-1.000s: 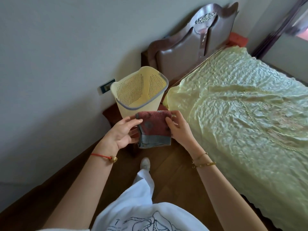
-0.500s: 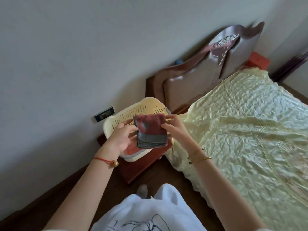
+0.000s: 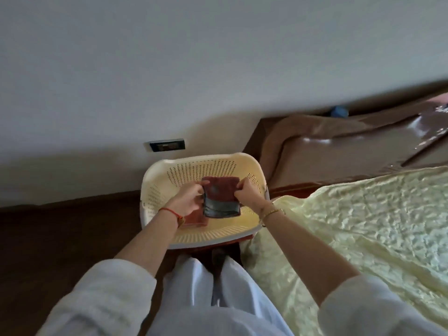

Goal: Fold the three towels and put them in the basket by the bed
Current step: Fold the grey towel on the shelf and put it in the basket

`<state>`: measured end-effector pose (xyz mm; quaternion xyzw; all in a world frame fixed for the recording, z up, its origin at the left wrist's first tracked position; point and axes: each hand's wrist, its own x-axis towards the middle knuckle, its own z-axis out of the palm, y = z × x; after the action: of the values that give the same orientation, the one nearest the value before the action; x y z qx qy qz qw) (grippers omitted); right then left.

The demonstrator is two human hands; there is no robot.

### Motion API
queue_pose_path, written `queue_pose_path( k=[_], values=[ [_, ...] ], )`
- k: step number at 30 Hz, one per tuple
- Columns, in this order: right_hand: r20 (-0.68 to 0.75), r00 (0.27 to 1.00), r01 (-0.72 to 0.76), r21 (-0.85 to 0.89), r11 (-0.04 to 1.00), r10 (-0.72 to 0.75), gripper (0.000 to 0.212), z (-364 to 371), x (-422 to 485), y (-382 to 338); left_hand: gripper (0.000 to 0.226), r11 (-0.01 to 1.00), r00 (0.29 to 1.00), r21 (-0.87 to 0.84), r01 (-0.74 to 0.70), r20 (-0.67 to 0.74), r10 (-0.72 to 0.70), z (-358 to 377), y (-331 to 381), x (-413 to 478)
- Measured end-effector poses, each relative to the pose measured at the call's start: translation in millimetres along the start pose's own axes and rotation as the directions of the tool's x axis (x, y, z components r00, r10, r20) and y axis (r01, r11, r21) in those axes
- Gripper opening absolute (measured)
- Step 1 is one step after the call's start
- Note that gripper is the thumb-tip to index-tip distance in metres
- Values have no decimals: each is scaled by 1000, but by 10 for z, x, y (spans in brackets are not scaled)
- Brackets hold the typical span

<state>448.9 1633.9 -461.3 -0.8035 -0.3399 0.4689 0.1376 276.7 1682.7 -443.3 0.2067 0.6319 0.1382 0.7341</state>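
Folded towel (image 3: 220, 200): dark red with a grey band along its lower edge, held upright inside the mouth of the basket, its top edge level with the far perforated wall.
Left hand (image 3: 191, 201): a closed grip is kept on the folded towel's left edge — thumb in front at the top corner, fingers wrapped behind.
Right hand (image 3: 247, 196): the towel's right edge is pinched from the other side, fingertips at the upper corner; the grip is closed on the cloth.
Second towel (image 3: 195, 219): a reddish-orange folded piece is seen lying on the basket floor, low and to the left, partly hidden by the left wrist. Whether a third lies under it cannot be told.
Basket (image 3: 201, 163): pale yellow plastic, perforated walls, set right against the wall and just beside the bed.
Wrists: a red cord (image 3: 169, 211) is worn on the left, thin gold bangles (image 3: 271, 212) on the right.
Bed (image 3: 363, 226): covered in a crinkled pale yellow spread, touching the basket's right side — a glossy brown headboard (image 3: 339, 154) is seen beyond.
Wall: plain and light, with a dark socket plate (image 3: 166, 145) just above the basket's far rim.
Floor (image 3: 60, 238): dark wood, in shadow at left.
Clothing: white sleeves and white trousers (image 3: 218, 287) fill the bottom of the view.
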Motion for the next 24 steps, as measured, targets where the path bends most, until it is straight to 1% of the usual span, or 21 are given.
queue_pose_path(
  k=[2, 5, 7, 9, 11, 12, 14, 15, 18, 19, 21, 23, 24],
  values=[
    [63, 998, -4, -29, 1000, 6, 20, 77, 261, 99, 40, 999, 999, -3, 35, -18, -35, 38, -108, 253],
    [127, 990, -53, -42, 998, 58, 24, 268, 634, 285, 30, 996, 996, 5, 84, 4, -84, 82, -278, 588],
    [147, 986, -70, -62, 996, 78, 26, 417, 861, 419, 30, 989, 989, 7, 147, -9, -147, 81, -392, 808],
    [171, 979, -101, -74, 992, 112, 29, 570, 1064, 541, 30, 980, 980, -27, 198, -16, -198, 79, -488, 1022],
    [182, 969, -153, -79, 985, 165, 41, 715, 1242, 658, 32, 968, 969, -46, 248, 14, -247, 92, -571, 1214],
    [178, 965, -177, -87, 980, 190, 46, 783, 1325, 712, 34, 963, 964, -42, 267, 7, -267, 103, -611, 1295],
    [160, 962, -205, -112, 972, 221, 49, 890, 1468, 790, 37, 956, 957, -44, 289, 16, -289, 97, -711, 1457],
    [148, 961, -215, -123, 969, 232, 49, 933, 1525, 814, 35, 954, 955, -46, 298, 14, -297, 96, -770, 1550],
    [146, 951, -254, -140, 957, 274, 56, 1061, 1665, 888, 12, 957, 956, 31, 289, -62, -287, 63, -904, 1731],
    [151, 947, -263, -146, 954, 284, 60, 1102, 1694, 912, 13, 957, 957, 41, 286, -70, -282, 41, -968, 1825],
    [158, 942, -271, -164, 949, 296, 64, 1148, 1720, 939, 17, 958, 956, -7, 286, -65, -286, 63, -988, 1854],
    [165, 940, -271, -172, 947, 299, 61, 1139, 1683, 927, 12, 966, 963, -39, 257, -72, -260, 67, -959, 1812],
    [168, 940, -268, -183, 946, 299, 59, 1124, 1659, 918, 16, 971, 968, -23, 238, -75, -239, 53, -942, 1778]
  ],
)
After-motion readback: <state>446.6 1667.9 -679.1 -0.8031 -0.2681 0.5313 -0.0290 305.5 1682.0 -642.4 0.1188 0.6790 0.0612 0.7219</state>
